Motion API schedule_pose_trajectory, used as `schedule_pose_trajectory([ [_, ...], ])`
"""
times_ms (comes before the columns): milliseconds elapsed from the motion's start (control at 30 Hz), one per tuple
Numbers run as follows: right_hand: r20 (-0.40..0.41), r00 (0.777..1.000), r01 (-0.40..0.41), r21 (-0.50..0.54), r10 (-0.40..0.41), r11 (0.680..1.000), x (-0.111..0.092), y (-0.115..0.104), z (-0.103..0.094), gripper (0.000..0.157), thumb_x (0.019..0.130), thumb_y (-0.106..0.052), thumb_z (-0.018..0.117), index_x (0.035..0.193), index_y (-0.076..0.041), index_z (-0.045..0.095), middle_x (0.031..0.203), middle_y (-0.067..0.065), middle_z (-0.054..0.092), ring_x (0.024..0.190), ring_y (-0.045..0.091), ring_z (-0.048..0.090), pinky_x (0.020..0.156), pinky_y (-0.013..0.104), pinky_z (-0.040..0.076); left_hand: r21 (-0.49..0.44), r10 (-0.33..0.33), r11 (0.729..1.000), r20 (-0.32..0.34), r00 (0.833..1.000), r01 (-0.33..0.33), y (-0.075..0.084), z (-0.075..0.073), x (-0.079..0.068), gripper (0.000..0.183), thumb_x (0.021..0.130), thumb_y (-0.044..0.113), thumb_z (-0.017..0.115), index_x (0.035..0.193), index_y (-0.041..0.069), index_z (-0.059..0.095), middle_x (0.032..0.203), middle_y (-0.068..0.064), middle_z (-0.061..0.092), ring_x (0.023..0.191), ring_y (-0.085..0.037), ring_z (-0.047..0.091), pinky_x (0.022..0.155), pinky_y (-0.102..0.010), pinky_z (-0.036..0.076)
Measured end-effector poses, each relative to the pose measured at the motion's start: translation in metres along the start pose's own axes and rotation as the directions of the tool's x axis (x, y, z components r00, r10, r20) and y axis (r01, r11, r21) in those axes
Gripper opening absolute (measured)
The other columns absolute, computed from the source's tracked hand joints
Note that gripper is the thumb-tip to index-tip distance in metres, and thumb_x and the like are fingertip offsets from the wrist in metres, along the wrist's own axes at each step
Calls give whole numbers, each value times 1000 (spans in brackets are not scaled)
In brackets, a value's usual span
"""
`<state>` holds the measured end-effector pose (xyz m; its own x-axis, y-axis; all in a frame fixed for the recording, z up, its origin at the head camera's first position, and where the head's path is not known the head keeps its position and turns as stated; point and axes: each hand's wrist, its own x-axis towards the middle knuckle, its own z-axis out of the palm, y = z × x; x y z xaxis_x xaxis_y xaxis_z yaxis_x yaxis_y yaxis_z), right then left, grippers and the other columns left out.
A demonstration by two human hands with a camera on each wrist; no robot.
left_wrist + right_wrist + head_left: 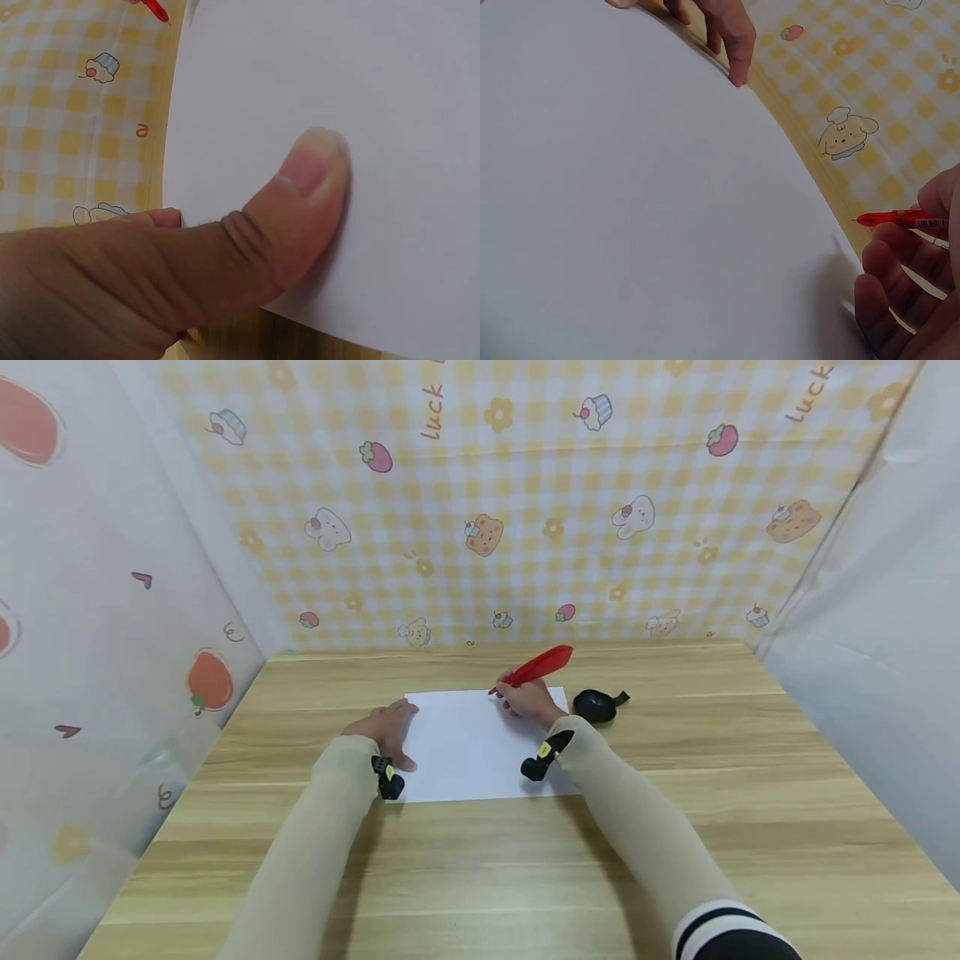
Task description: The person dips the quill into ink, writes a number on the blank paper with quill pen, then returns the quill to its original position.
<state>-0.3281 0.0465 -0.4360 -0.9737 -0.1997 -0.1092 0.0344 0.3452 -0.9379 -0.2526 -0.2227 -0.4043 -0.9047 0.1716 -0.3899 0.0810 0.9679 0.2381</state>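
Note:
A white sheet of paper [472, 752] lies on the wooden table. My left hand [385, 727] rests at its left edge, fingers spread; in the left wrist view the thumb [307, 187] lies straight over the sheet. Near the sheet's top right, my right hand [528, 699] pinches a red feather pen [538, 667] between thumb and fingers, its plume leaning up to the right. In the right wrist view the pen's thin point [866, 220] overlaps the strip beyond the sheet's far edge. No marks show on the paper.
A black rounded object [595, 706] with a short tail sits just right of my right hand. Behind the wooden table [480, 877] rises a yellow checked backdrop [450, 527]; pale sheeting [97, 610] hangs at both sides. Each wrist carries a small black camera.

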Motion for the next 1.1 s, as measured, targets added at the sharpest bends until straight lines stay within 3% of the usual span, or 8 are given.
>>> schedule_pose_trajectory([
  [667, -12, 998, -56, 48, 56, 997, 12, -2, 15, 13, 96, -24, 58, 105, -15, 61, 91, 9, 64, 70, 20, 56, 57, 25, 48, -1, 15, 1000, -1, 1000, -15, 4, -6, -6, 109, 70, 35, 88, 154, 12, 22, 161, -12, 10, 144, -41, 14, 110, -59, 23],
  [1100, 8, 998, -69, 47, 69, 997, 13, 1, 18, 14, 96, -24, 58, 105, -14, 62, 94, 8, 65, 67, 18, 54, 59, 24, 45, -31, -8, 999, 8, 1000, 8, 1, -3, -1, 111, 67, 34, 89, 154, 15, 23, 162, -11, 10, 145, -38, 13, 110, -59, 23],
])
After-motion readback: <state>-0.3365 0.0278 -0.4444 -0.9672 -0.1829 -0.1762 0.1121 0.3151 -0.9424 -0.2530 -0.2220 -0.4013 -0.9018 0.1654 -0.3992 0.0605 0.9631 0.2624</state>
